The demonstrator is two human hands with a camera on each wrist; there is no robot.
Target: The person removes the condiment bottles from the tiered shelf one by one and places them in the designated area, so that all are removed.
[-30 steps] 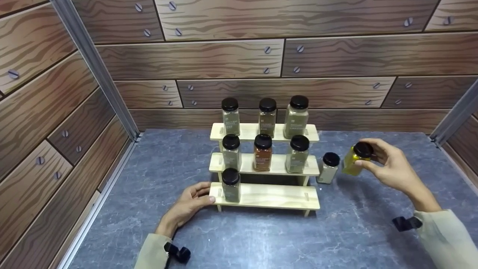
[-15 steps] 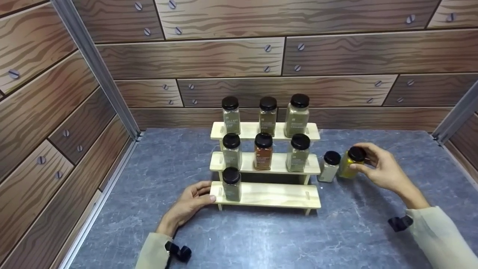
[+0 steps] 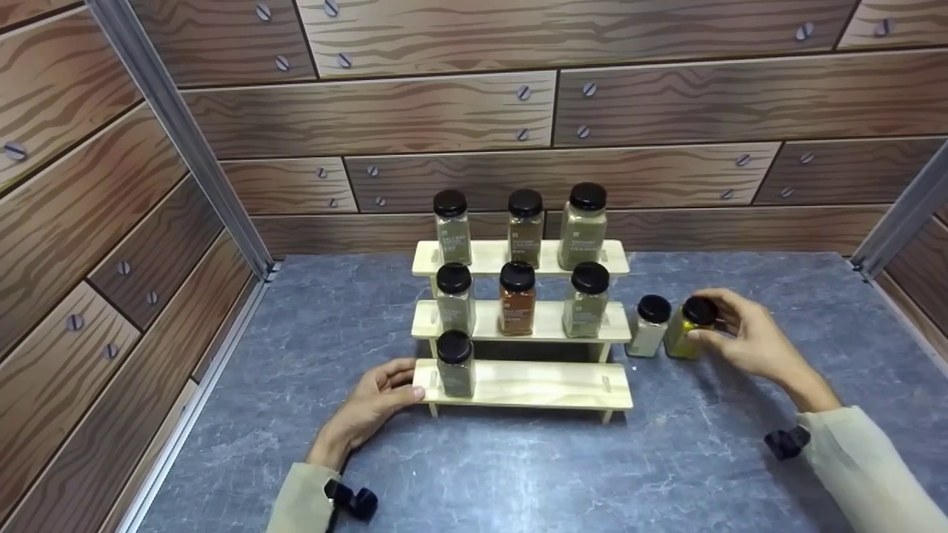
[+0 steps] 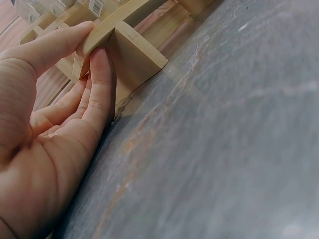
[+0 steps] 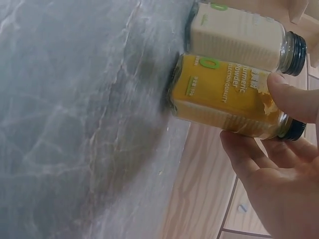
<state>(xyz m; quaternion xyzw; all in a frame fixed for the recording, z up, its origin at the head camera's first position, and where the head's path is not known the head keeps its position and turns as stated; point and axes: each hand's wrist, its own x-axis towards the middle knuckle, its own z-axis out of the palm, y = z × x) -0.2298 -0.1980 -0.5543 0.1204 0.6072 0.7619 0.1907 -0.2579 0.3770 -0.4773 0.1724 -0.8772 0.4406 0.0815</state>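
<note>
The left hand (image 3: 376, 403) grips the left end of the lowest shelf of a three-tier wooden rack (image 3: 548, 381); the left wrist view has its thumb on top and fingers beneath the board (image 4: 112, 30). The right hand (image 3: 752, 344) holds a yellow turmeric jar (image 3: 681, 340) near its black lid, thumb on one side and fingers on the other. In the right wrist view the turmeric jar (image 5: 224, 97) stands upright on the table, close beside a pale powder jar (image 5: 239, 37). That pale jar (image 3: 648, 333) is just right of the rack.
Three jars stand on the top shelf (image 3: 489, 255) and three on the middle shelf (image 3: 485, 318), one with red powder (image 3: 517, 307). A single jar (image 3: 455, 374) is at the lowest shelf's left. Wood-patterned walls (image 3: 444, 111) enclose the grey table (image 3: 518, 474).
The right hand has brought the turmeric jar left and slightly down, next to the pale jar. The left hand keeps its grip on the rack. The head view has shifted slightly.
</note>
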